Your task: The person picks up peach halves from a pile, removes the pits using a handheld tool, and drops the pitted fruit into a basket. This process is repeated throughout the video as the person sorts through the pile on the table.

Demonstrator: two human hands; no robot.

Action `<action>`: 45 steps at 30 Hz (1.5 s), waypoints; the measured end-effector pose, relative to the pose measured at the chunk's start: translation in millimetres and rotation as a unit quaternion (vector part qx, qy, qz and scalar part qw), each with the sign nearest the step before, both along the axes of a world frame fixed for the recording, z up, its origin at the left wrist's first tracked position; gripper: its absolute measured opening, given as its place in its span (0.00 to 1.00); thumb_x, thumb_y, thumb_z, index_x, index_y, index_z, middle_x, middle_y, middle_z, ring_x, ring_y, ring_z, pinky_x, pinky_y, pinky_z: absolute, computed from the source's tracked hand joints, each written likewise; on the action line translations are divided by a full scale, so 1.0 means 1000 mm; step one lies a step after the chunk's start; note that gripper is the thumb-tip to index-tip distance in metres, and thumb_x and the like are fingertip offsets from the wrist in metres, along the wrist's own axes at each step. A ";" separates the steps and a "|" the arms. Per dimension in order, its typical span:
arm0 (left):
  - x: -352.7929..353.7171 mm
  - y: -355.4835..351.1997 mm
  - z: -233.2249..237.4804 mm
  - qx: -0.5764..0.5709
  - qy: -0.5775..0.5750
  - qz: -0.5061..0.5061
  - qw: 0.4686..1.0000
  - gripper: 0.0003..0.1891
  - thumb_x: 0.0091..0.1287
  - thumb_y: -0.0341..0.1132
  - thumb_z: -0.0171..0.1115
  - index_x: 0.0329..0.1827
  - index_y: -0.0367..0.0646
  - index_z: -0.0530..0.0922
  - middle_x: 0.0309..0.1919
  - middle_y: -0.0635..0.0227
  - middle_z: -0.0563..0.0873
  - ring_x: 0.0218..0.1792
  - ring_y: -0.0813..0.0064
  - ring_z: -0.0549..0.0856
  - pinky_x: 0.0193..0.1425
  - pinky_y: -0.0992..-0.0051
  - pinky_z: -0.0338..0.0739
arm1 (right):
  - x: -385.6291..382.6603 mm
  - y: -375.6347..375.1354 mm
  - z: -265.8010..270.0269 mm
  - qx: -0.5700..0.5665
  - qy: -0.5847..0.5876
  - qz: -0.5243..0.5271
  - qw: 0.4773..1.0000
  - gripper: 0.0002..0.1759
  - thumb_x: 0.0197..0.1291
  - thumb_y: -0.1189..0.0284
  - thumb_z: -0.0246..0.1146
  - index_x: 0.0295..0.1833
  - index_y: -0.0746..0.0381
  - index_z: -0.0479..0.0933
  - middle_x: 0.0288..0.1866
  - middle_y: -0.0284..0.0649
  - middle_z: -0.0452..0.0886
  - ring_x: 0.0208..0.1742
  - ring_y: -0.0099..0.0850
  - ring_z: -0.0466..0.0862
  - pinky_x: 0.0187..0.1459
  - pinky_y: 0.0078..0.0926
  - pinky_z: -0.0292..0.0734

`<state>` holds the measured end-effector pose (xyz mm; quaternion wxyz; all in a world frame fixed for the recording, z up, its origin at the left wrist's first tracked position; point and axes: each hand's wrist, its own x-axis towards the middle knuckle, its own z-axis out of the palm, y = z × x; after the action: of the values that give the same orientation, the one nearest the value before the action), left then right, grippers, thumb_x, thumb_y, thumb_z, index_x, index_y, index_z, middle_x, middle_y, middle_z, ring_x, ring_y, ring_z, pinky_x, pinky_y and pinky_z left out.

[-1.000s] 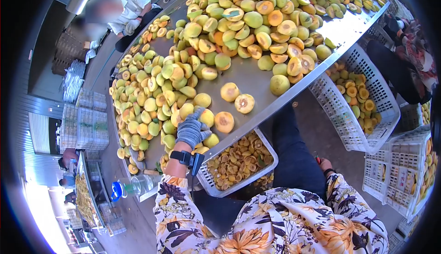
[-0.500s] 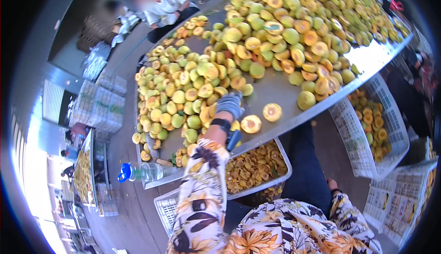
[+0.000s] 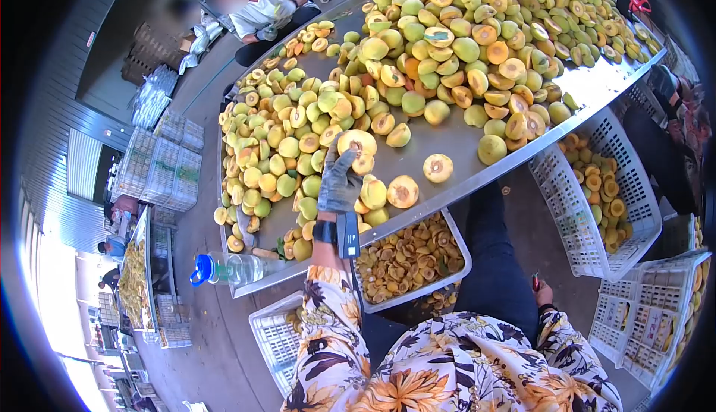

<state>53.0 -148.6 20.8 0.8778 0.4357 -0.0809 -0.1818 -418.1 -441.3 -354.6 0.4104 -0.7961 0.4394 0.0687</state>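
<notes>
My left hand (image 3: 339, 182), in a grey glove, is over the metal table, its fingers and thumb closed on a yellow peach half (image 3: 357, 142) with its cut face showing. Another cut half shows just below that one. Two peach halves (image 3: 403, 191) lie cut side up to the right of the hand. A heap of halved, yellow-green peaches (image 3: 298, 125) spreads behind it. Low beside my knee, my right hand (image 3: 544, 293) is bare and closed around a small tool with a red part; its kind is too small to make out.
Below the table edge (image 3: 447, 212) sits a white tub (image 3: 466, 270) of peach pieces. White crates stand right (image 3: 634, 225) and lower left (image 3: 272, 345). A blue-capped bottle (image 3: 231, 269) lies at the table's left corner. A person (image 3: 265, 5) sits across the table.
My left hand has drawn back left from the table middle and now holds up a peach half. My right hand has come further into view, showing the small tool.
</notes>
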 end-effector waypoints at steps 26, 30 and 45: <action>-0.187 0.067 -0.055 0.038 0.045 0.078 0.995 0.22 0.72 0.48 0.40 0.63 0.45 0.60 0.55 0.63 0.74 0.55 0.71 0.74 0.58 0.72 0.73 | 0.224 0.191 0.353 0.025 -0.347 0.384 0.855 0.19 0.54 0.68 0.64 0.48 0.66 0.70 0.30 0.50 0.77 0.29 0.46 0.79 0.30 0.32 0.73; -0.199 0.071 -0.058 0.108 -0.027 0.079 0.991 0.21 0.70 0.42 0.46 0.63 0.46 0.59 0.57 0.65 0.70 0.56 0.74 0.73 0.59 0.73 0.72 | 0.221 0.204 0.338 0.020 -0.329 0.393 0.859 0.13 0.53 0.69 0.62 0.39 0.65 0.68 0.25 0.51 0.75 0.28 0.50 0.78 0.27 0.39 0.71; -0.199 0.049 -0.035 0.105 -0.005 0.096 0.990 0.19 0.68 0.43 0.52 0.54 0.38 0.73 0.48 0.65 0.78 0.48 0.77 0.77 0.53 0.78 0.72 | 0.214 0.210 0.332 0.043 -0.257 0.427 0.866 0.12 0.49 0.79 0.58 0.37 0.69 0.63 0.22 0.56 0.74 0.28 0.54 0.77 0.28 0.43 0.72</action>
<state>-145.7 -99.7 -13.8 0.8402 0.5320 -0.0235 -0.1022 -203.8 -231.0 -22.5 0.4736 -0.8768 -0.0672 0.0493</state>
